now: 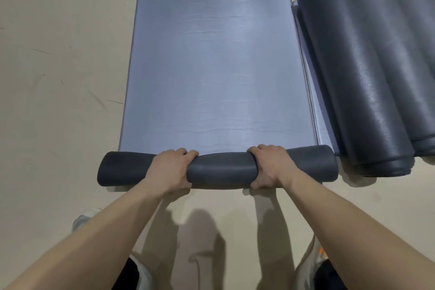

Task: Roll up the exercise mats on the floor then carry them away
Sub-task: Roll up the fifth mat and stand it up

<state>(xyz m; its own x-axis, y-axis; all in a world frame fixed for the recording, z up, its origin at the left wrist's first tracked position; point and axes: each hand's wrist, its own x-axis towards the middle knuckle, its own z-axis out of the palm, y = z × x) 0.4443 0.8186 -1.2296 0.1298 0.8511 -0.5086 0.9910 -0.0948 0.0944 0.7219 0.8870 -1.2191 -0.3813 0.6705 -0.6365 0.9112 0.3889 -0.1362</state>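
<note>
A blue-grey exercise mat [211, 54] lies flat on the floor and stretches away from me. Its near end is wound into a dark grey roll [221, 169] that lies crosswise in front of my feet. My left hand [170, 169] grips the roll left of its middle, fingers curled over the top. My right hand [270, 167] grips it right of the middle in the same way. Both ends of the roll stick out past my hands.
Several rolled dark grey mats [367, 73] lie side by side at the right, on top of another flat mat [315, 92]. Beige floor [58, 54] spreads out to the left. My shoes [82, 219] stand near the bottom edge.
</note>
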